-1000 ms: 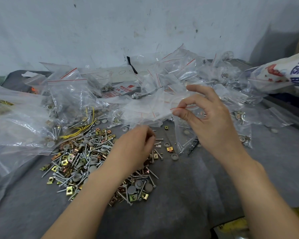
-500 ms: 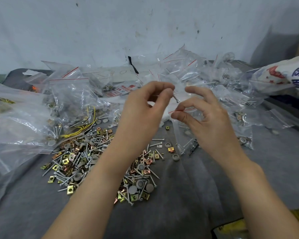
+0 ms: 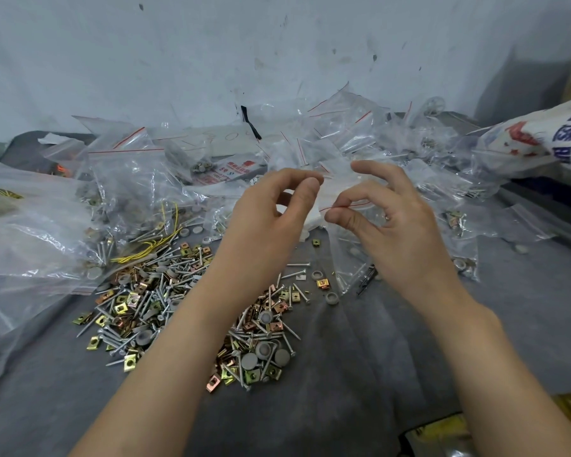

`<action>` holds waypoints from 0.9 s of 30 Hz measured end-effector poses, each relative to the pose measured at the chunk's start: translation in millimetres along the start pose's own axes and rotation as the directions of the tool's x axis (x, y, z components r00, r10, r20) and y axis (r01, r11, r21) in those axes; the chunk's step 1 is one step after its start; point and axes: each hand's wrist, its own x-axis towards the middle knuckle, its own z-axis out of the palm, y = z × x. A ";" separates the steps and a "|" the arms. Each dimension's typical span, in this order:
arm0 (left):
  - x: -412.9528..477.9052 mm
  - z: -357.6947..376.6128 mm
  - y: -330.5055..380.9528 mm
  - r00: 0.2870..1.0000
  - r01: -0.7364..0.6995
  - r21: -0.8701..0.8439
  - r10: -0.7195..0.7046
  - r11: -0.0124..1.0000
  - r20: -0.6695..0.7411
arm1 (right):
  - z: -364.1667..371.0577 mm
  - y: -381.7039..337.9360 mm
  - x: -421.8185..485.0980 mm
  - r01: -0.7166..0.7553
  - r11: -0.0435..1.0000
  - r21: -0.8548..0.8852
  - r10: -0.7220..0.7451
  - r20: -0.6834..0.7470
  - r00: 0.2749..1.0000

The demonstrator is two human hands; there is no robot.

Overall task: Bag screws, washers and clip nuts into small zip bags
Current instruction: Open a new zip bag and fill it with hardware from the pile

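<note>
Pinching zip bag edge, right hand, left hand beside, hardware below

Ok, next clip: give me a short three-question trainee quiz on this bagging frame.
1. Multiple choice: the right hand pinches A) a yellow wire, B) the red-striped mouth of a small zip bag, C) a washer.
2. True or false: the loose pile of screws, washers and clip nuts lies in a tray.
3. Fill in: the left hand hovers over the pile, which lies on a ____ cloth.
Key: 1 B; 2 false; 3 grey.
</note>
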 end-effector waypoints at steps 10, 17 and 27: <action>-5.3 -13.3 -32.9 0.982 0.087 0.299 -0.132 0.950 0.133 | -2.1 1.8 -0.6 0.006 1.000 -0.005 -0.006 -0.008 1.000; -25.6 -8.9 -46.3 0.827 -0.076 0.652 -0.318 0.754 0.463 | -1.4 1.2 0.4 0.014 1.000 0.005 -0.014 -0.012 1.000; -34.4 -0.4 -51.4 0.822 -0.285 0.750 -0.250 0.597 0.512 | -0.6 4.6 0.5 0.017 1.000 0.006 -0.017 -0.010 1.000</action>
